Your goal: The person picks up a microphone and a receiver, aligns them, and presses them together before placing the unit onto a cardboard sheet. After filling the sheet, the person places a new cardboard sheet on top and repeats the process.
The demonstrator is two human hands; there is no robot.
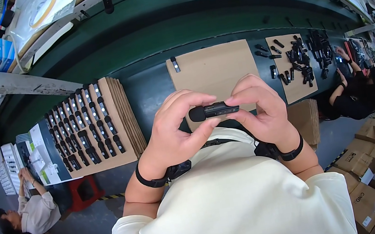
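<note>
One head-worn fisheye camera looks steeply down over the white shirt (227,204), the hands (165,133) close and near the middle. The tabletop (141,85) spreads beyond them, and straight edges bend toward the dark rim.

The fingertips of the person's hands (264,106) cover parts of the edges of the black device (216,110), whose underside is turned out of sight, and the hands and the pale shirt (231,199) hide the near part of the cardboard sheet (213,65). The lower edge cuts off the shirt, and the dark lens rim cuts into the cartons (367,198) at lower right. In the heap of black pieces (299,56), overlapping hides many outlines, too small to tell apart.
</note>
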